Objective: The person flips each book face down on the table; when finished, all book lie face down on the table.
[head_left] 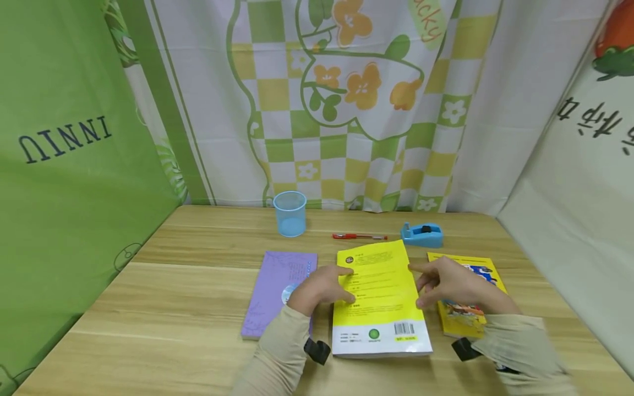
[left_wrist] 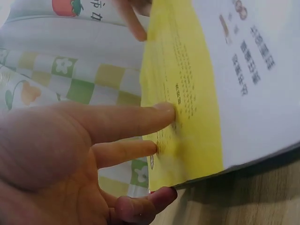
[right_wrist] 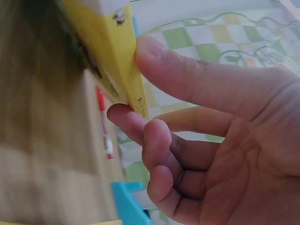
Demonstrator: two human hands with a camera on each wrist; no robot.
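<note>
A yellow paperback book with a white band and barcode lies between both hands, held a little above the table. My left hand grips its left edge, with thumb and index finger on the cover and other fingers at the underside. At the opposite edge, my right hand holds the spine; its thumb presses the spine side while a fingertip reaches beneath. Under my left wrist is a purple book. My right forearm partly covers another yellow book with a colourful picture.
Behind the held book lie a red pen and a blue tape dispenser. A blue see-through cup stands near the back edge of the wooden table. Printed curtains hang around three sides.
</note>
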